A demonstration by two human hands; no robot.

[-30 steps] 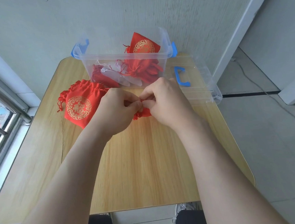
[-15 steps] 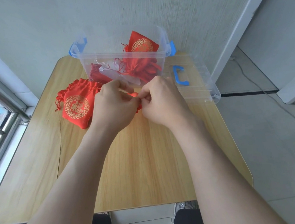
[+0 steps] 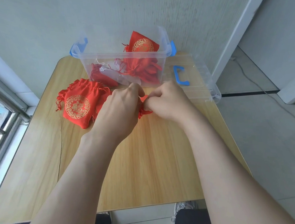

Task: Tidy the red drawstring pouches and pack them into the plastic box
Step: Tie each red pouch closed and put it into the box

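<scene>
Mostly hidden: red pouch (image 3: 144, 110) between both hands, only crumpled fabric and cord loops showing. Left hand (image 3: 119, 107) and right hand (image 3: 169, 101) are curled, fingers pinching pouch, close before front wall of plastic box (image 3: 103, 65). Whether pouch touches table (image 3: 147, 165) unclear. Satin pouch pile (image 3: 78, 107), gold round emblem on top, sits beside left hand. More pouches (image 3: 142, 47) inside clear box. Ribbed clear lid (image 3: 200, 89), blue handle, at right edge. Near half of wood-grain table open.

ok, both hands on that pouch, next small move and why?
Probably pull the red pouch shut before lifting it. Left hand and right hand both pinch it, mostly hidden between them, over the table; the open plastic box sits just behind.
</scene>
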